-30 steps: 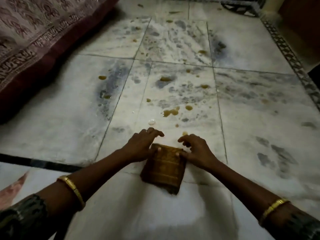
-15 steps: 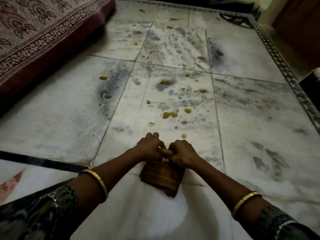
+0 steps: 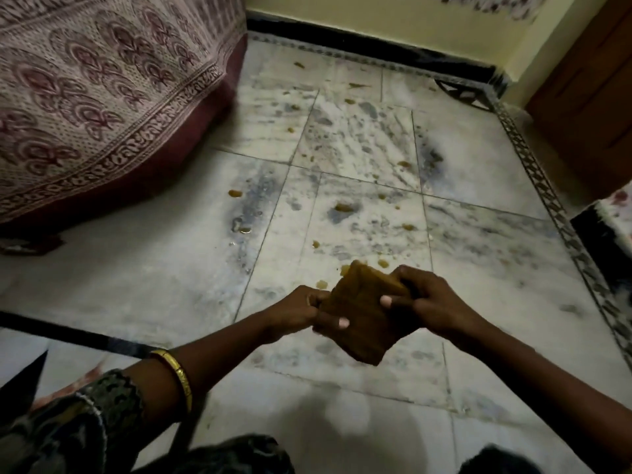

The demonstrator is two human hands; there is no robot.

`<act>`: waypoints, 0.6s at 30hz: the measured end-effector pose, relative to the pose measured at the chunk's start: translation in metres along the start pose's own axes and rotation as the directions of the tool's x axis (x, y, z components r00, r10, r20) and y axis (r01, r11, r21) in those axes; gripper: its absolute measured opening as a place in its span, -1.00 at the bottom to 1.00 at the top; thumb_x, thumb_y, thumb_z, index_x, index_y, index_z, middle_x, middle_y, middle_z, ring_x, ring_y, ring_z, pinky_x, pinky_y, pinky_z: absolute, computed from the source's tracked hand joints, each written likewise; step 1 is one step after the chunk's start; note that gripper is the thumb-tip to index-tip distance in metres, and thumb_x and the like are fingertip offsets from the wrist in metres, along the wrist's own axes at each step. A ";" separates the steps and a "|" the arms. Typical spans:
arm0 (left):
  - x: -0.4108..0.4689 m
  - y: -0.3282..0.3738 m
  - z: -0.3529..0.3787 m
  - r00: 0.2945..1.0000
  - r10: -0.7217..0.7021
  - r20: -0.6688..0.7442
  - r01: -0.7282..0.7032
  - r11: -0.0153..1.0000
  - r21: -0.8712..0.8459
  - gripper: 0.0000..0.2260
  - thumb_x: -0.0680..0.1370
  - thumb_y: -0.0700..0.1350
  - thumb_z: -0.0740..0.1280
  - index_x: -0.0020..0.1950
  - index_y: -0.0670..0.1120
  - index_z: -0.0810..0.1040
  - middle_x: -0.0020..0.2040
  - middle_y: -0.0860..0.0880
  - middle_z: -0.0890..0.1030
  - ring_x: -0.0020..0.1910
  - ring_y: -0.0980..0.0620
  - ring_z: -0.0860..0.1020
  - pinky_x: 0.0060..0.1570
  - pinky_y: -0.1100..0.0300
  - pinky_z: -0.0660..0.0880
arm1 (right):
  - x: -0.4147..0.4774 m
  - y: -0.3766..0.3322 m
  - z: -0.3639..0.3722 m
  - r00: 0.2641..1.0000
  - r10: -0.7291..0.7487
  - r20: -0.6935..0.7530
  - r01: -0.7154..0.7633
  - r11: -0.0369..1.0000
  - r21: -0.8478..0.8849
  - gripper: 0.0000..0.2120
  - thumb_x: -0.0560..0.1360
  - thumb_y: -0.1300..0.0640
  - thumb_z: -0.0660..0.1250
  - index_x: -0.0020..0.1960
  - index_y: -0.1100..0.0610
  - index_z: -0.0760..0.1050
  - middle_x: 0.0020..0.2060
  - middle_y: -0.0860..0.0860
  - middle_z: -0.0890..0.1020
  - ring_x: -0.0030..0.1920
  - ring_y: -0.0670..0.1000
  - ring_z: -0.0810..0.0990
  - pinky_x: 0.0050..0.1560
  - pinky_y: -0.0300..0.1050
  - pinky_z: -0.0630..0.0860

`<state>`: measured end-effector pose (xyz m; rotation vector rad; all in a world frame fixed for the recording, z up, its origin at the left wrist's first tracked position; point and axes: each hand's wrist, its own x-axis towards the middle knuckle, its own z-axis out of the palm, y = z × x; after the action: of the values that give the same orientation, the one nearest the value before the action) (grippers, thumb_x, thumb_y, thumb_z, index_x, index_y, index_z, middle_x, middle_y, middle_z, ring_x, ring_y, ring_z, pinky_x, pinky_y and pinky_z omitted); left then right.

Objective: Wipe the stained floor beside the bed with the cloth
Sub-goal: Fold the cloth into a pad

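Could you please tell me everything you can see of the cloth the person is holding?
The cloth is a dull yellow-brown fabric folded into a thick, roughly square pad, turned so one corner points down. It appears lifted off the marble floor. The left hand grips its left edge, thumb across the face; the right hand pinches its upper right edge, thumb on top. Dim light hides its weave.
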<state>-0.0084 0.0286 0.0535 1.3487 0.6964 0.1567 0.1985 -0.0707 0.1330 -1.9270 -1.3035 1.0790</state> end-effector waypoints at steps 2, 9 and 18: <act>-0.006 0.016 -0.003 1.000 0.013 -0.028 -0.015 0.998 -0.063 -0.70 0.48 -0.20 0.47 0.20 -0.18 0.61 0.12 -0.15 0.68 0.12 -0.08 0.64 0.18 0.04 0.55 | -0.005 -0.012 -0.004 0.999 0.030 -0.037 -0.023 0.987 0.160 -0.84 0.47 0.21 0.44 -0.13 0.21 0.46 -0.32 0.10 0.60 -0.35 0.05 0.62 -0.39 -0.06 0.55; 0.001 0.041 -0.009 0.971 0.118 -0.206 -0.103 0.992 0.079 -0.90 0.53 -0.19 0.41 -0.12 -0.15 0.51 -0.20 -0.04 0.59 -0.21 0.05 0.59 -0.22 0.21 0.53 | 0.012 -0.007 0.006 0.992 0.109 -0.062 -0.076 0.915 0.397 -0.65 0.30 0.07 0.52 0.02 0.17 0.56 -0.14 0.11 0.71 -0.16 0.08 0.70 -0.30 -0.08 0.58; 0.021 0.041 -0.047 0.939 0.217 -0.267 -0.064 0.872 0.485 -0.91 0.63 -0.09 0.27 -0.08 0.01 0.46 -0.15 0.06 0.54 -0.10 0.04 0.51 -0.11 0.14 0.41 | 0.082 0.008 0.043 0.997 0.075 0.017 -0.073 0.853 0.518 -0.72 0.43 0.12 0.47 0.10 0.15 0.56 -0.04 0.09 0.71 -0.07 0.08 0.70 -0.07 0.03 0.66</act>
<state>-0.0059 0.0883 0.0809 1.8727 0.9429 0.3438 0.1817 0.0033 0.0799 -1.5713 -0.8206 1.3052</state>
